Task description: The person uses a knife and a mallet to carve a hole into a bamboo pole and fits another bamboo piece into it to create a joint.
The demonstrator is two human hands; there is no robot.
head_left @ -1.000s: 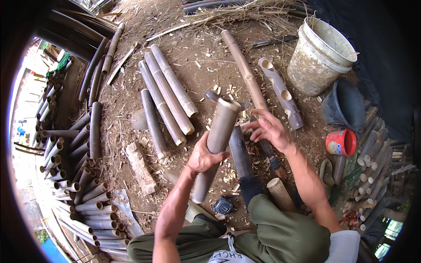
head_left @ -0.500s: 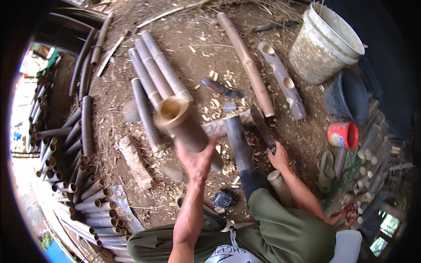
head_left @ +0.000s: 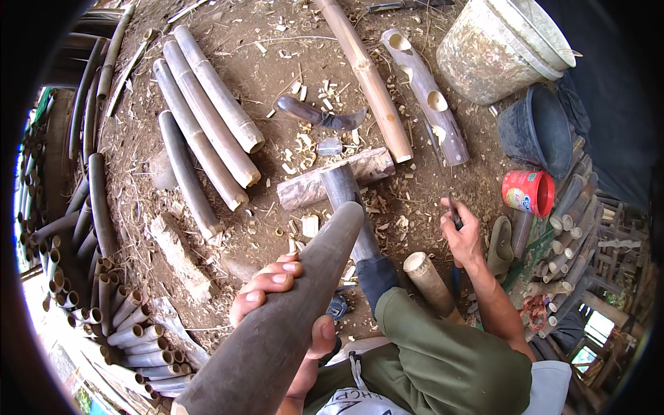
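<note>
My left hand (head_left: pixel 277 287) is wrapped round a thick dark bamboo tube (head_left: pixel 277 321). The tube slants across the lower middle, its narrower-looking end up and to the right. My right hand (head_left: pixel 462 228) is closed round the dark handle of a machete (head_left: pixel 455 213), whose blade is hard to make out at this angle. Between the hands, a dark tube (head_left: pixel 342 190) extends from the dark cuff of my trouser leg to a short log (head_left: pixel 297 190). A pale-topped bamboo piece (head_left: pixel 425 273) stands left of my right forearm. Beyond the log lies a curved knife (head_left: pixel 321 116).
Several bamboo poles (head_left: pixel 207 111) lie at left, near stacked tubes (head_left: pixel 145 339). A long pole (head_left: pixel 363 62) and a bamboo piece with cut holes (head_left: pixel 418 83) lie ahead. A white bucket (head_left: pixel 477 55), black bucket (head_left: pixel 519 135) and red tub (head_left: pixel 515 190) stand right. Chips litter the ground.
The bamboo tube in my left hand has come nearer and lower, and its open end no longer faces up. My right hand has moved slightly right and turned the machete.
</note>
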